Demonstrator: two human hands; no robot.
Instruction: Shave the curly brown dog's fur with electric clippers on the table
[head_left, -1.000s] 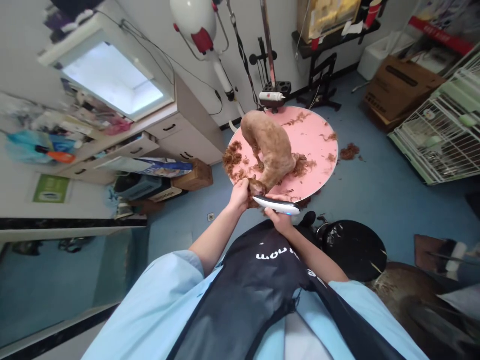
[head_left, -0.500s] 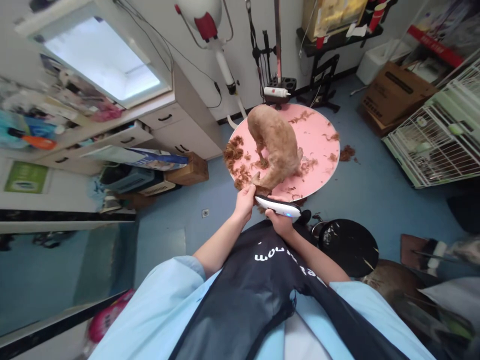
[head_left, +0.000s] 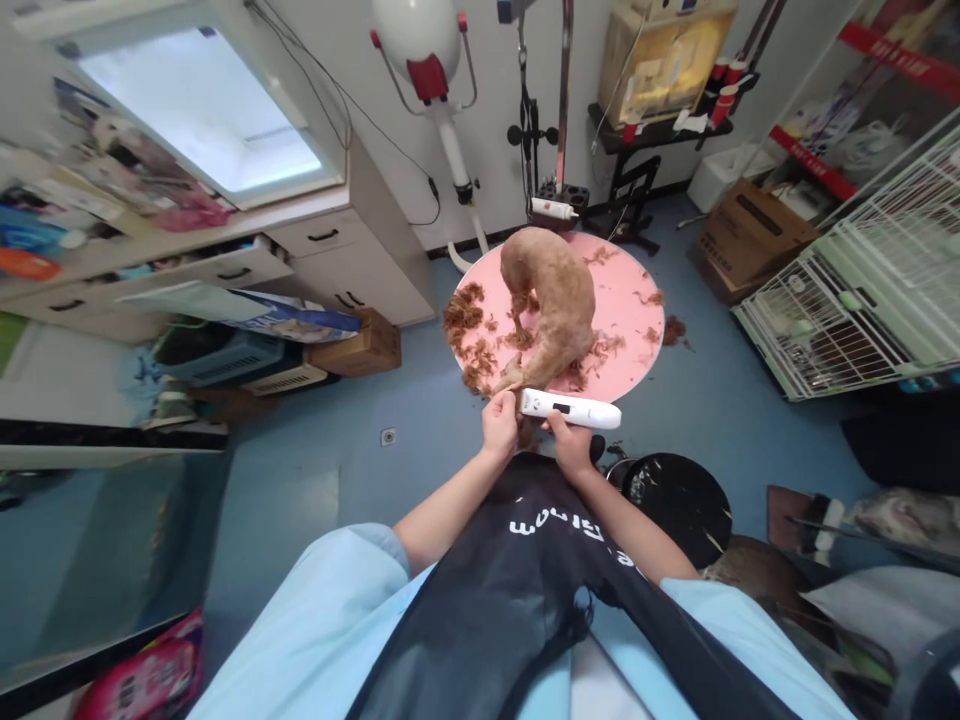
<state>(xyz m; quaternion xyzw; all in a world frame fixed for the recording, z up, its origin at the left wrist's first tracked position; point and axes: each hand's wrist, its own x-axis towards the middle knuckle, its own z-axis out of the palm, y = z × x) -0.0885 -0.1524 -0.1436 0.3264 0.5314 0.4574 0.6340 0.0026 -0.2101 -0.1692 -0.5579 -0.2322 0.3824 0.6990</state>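
Observation:
A short-clipped tan dog (head_left: 559, 285) stands curved on a round pink grooming table (head_left: 634, 350). Its near end reaches the table's front edge. There my left hand (head_left: 499, 425) is closed in a pinch on a part of the dog; whether it is an ear or a paw is hidden. My right hand (head_left: 571, 447) grips a white hair clipper (head_left: 574, 408) from below. The clipper lies nearly level, its blade end pointing left, right beside my left fingers. Clumps of cut brown fur (head_left: 463, 308) lie on the table around the dog.
A white bottle (head_left: 553, 208) sits at the table's far edge, near a metal grooming post (head_left: 564, 100). Behind stands a dryer (head_left: 431, 70) on a stand. A black round stool (head_left: 679, 508) is at right front, and a wire cage (head_left: 832, 310) farther right.
The clipper has rolled in my right hand: its white face with a dark switch now shows instead of the blue-lit side. It lies more level. The view has shifted slightly.

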